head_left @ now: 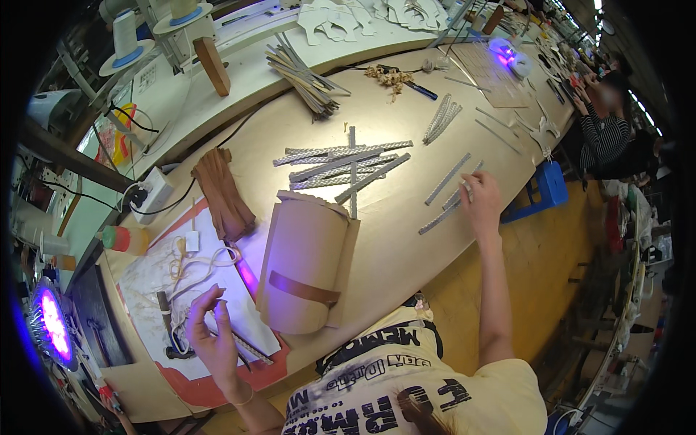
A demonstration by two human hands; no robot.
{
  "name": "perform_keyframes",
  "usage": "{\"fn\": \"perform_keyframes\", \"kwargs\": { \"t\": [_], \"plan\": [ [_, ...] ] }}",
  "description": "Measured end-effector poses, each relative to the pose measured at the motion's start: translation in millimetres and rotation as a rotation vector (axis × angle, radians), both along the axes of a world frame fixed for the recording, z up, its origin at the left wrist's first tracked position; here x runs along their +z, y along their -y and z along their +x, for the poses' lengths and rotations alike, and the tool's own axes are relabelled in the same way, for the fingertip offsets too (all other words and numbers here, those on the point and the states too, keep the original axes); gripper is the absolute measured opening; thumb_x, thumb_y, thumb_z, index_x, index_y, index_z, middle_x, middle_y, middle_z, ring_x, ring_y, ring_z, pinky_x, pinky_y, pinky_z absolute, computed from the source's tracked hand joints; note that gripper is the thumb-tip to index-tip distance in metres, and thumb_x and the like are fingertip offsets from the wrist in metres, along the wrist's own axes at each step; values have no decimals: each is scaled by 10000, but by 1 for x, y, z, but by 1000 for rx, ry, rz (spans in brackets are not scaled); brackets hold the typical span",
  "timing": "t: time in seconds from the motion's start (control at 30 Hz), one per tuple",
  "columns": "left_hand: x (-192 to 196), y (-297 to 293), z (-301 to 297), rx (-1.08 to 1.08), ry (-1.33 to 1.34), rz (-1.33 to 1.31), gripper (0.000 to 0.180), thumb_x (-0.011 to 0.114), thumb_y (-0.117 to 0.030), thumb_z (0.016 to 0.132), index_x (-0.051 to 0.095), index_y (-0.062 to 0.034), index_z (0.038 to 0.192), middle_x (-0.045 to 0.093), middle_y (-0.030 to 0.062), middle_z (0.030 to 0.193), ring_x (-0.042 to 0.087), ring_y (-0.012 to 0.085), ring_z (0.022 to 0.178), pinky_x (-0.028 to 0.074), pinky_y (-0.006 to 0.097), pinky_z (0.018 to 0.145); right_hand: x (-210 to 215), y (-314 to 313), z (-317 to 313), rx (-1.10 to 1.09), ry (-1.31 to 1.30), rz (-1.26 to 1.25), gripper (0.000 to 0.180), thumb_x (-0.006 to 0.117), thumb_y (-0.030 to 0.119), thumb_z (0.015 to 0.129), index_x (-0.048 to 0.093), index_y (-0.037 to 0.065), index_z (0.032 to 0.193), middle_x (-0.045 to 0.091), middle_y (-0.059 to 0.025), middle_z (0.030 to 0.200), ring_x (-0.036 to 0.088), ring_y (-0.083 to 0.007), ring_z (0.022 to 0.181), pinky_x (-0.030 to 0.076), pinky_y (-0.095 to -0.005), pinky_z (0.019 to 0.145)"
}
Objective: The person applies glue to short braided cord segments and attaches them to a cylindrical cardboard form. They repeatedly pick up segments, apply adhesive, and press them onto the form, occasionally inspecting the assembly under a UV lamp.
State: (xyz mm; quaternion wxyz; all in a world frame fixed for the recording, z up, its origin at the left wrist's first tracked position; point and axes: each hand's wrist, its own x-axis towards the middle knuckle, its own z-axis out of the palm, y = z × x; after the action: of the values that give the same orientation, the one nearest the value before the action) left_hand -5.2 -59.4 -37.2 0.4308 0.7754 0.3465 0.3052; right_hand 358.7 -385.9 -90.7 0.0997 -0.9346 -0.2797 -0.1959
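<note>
We see a big workshop hall w/ long rows of benches running off to the upper right, other people seated further down. Our bench is a long tan worktop (406, 239), curved by the lens, w/ a white sewing machine (156, 69) and thread cones at upper left. A purple lamp (54, 326) glows at far left, another small one at the far end.

Next biggest: a rolled tan sheet (304, 261) banded by a brown strap, standing near the bench middle. Beside it a white mat (156, 279) on a red-edged pad, w/ cord loops on it. A brown folded piece (221, 192) lies above the mat.

Then a pile of grey strips (341, 167), most w/ long axis left-right, one crossing upright. A bundle of darker strips (308, 80) sits further back.

Right hand (482, 199) is stretched out, fingers pinched on the upper end of a grey strip (444, 214); its long axis runs diagonal, lower-left to upper-right, flat on the worktop, w/ similar strips just beside it.

Left hand (210, 337) is over the mat, fingers narrowly closed on a thin grey strip (250, 348) pointing down-right toward the pad edge.
</note>
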Motion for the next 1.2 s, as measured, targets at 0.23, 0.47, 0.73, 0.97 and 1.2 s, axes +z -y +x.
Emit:
{"fn": "perform_keyframes", "kwargs": {
  "t": [0.23,0.47,0.73,0.97,1.2],
  "plan": [
    [4,5,1,-28,39,54,228,593,0,873,646,8,1095,663,96,1018,571,144,876,468,288,824,-3,-23,46,560,-100,-505,180,575,37,752,677,64,898,634,-76,921,602,-220,952,451,-330,844],
    [6,13,-6,12,52,20,205,606,-12,873,654,13,1071,666,88,985,581,150,878,457,290,819,12,-53,66,705,-43,-613,83,604,68,726,659,79,787,625,-60,767,623,-215,816,459,-323,795],
    [12,12,-7,23,184,-73,199,612,7,854,663,15,1047,651,101,1008,600,172,924,463,296,841,88,-141,-34,787,-977,1236,227,736,40,673,620,12,865,674,-106,891,649,-189,842,523,-308,769],
    [14,2,-22,-180,559,-513,363,548,-234,970,592,71,1162,643,158,1117,626,213,1015,481,347,917,103,-283,-120,1389,-2060,796,258,723,-11,683,604,53,903,658,-85,905,642,-185,880,516,-333,822],
    [9,-6,-55,-269,601,-674,555,584,-349,939,509,97,1262,640,184,1142,640,253,1027,502,371,915,93,-368,-156,1369,-2159,243,266,727,-17,719,608,25,952,671,-88,922,657,-172,870,537,-309,793]
  ]
}}
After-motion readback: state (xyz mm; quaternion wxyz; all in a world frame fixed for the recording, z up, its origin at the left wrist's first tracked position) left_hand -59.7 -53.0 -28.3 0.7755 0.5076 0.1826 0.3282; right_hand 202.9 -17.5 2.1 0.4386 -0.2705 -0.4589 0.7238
